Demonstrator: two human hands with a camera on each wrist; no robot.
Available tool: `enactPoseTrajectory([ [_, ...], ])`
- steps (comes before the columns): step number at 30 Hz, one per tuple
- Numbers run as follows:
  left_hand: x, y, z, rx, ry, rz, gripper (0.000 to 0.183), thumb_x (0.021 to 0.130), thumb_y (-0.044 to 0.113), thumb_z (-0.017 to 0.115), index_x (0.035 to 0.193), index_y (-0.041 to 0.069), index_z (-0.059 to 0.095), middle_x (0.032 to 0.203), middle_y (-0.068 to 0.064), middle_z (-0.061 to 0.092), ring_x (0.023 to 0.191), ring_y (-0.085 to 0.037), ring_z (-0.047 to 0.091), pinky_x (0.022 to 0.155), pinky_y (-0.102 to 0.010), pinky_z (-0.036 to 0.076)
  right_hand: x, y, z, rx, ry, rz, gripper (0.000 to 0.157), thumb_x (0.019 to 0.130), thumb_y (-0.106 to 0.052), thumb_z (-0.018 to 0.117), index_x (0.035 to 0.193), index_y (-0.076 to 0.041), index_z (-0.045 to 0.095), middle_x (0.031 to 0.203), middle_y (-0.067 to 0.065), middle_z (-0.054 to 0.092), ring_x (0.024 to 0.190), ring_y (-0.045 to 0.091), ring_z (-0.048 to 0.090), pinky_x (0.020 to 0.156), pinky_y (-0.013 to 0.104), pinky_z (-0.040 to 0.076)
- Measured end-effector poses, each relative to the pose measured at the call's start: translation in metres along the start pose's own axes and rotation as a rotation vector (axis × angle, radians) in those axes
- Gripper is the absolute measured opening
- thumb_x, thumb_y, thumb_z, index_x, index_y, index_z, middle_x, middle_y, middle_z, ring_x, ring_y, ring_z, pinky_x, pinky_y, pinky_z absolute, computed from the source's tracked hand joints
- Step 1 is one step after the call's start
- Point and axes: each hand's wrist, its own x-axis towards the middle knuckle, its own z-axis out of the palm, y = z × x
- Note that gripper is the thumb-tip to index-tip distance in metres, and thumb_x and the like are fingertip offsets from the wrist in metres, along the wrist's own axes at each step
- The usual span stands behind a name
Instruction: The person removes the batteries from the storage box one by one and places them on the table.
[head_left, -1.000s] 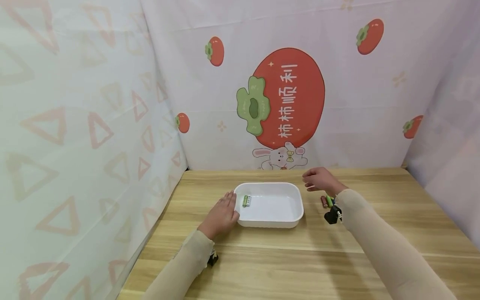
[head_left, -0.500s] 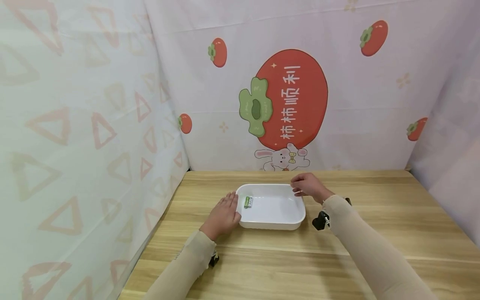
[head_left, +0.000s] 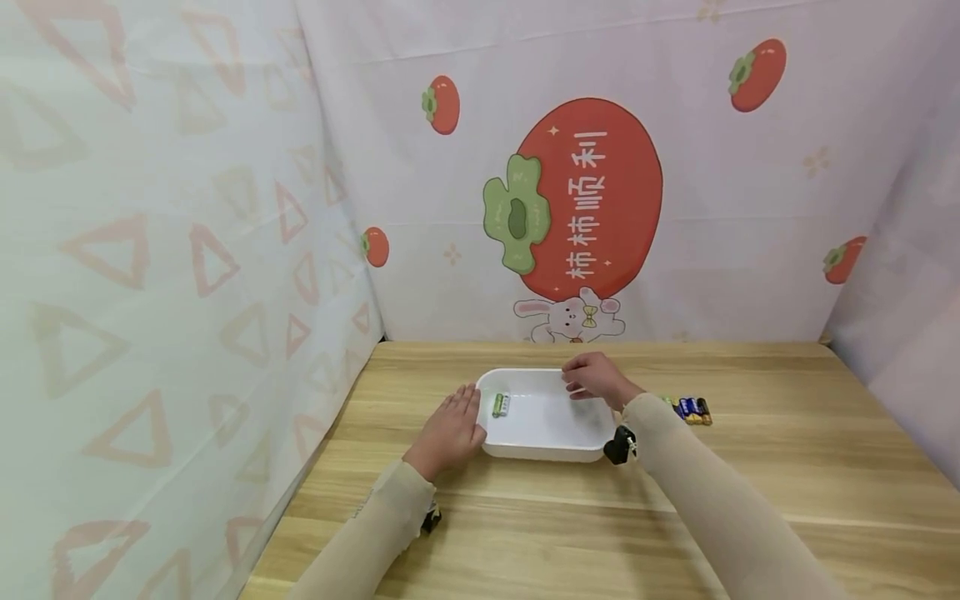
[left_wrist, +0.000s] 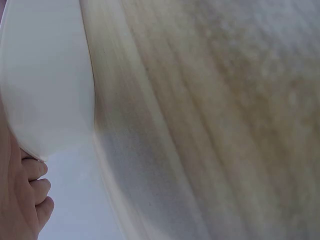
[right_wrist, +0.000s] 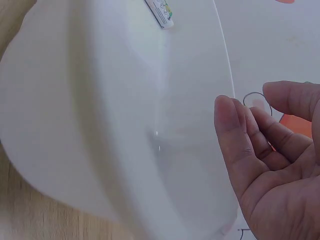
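A white rectangular tray (head_left: 547, 454) sits on the wooden table, holding a green battery (head_left: 498, 406) and a white battery (head_left: 506, 406) side by side near its left end. My left hand (head_left: 448, 429) rests along the tray's left rim with its fingers extended; in the left wrist view its fingertips (left_wrist: 40, 187) show beside the white wall. Over the tray's back right part hangs my right hand (head_left: 597, 379). Its fingers are loosely bent, and in the right wrist view a gap shows between thumb and fingers with nothing in it.
Several batteries (head_left: 692, 410) lie in a row on the table (head_left: 780, 467) to the right of the tray, partly hidden by the right sleeve (head_left: 675, 433). A patterned cloth (head_left: 420, 292) stands behind the table, with another along the left.
My right hand has moved left from near the loose batteries to above the tray. The left hand stays at the left rim, while the head view has shifted slightly.
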Motion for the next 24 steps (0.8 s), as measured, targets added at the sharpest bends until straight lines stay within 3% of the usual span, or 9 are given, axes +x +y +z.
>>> enactPoseTrajectory([
  [8, -0.001, 0.002, 0.004, -0.001, -0.035, -0.020, 0.063, 0.099, 0.029, 0.036, 0.150, -0.007, 0.026, 0.156, -0.021, 0.024, 0.144, -0.033, 0.022, 0.115, -0.043, 0.020, 0.005, 0.004, 0.018, 0.017, -0.015, 0.008, 0.033, 0.097, -0.007, 0.057, 0.125, 0.010, 0.057, 0.121, 0.028, 0.057, 0.091, 0.029, 0.062, 0.079, 0.038, 0.057],
  [24, 0.000, 0.002, 0.001, 0.017, -0.032, -0.023, 0.062, 0.100, 0.028, 0.037, 0.150, -0.007, 0.026, 0.156, -0.021, 0.025, 0.144, -0.033, 0.022, 0.115, -0.043, 0.020, 0.013, 0.002, 0.043, 0.014, -0.039, 0.028, 0.032, 0.096, -0.008, 0.057, 0.123, 0.008, 0.060, 0.116, 0.025, 0.060, 0.090, 0.027, 0.063, 0.078, 0.038, 0.056],
])
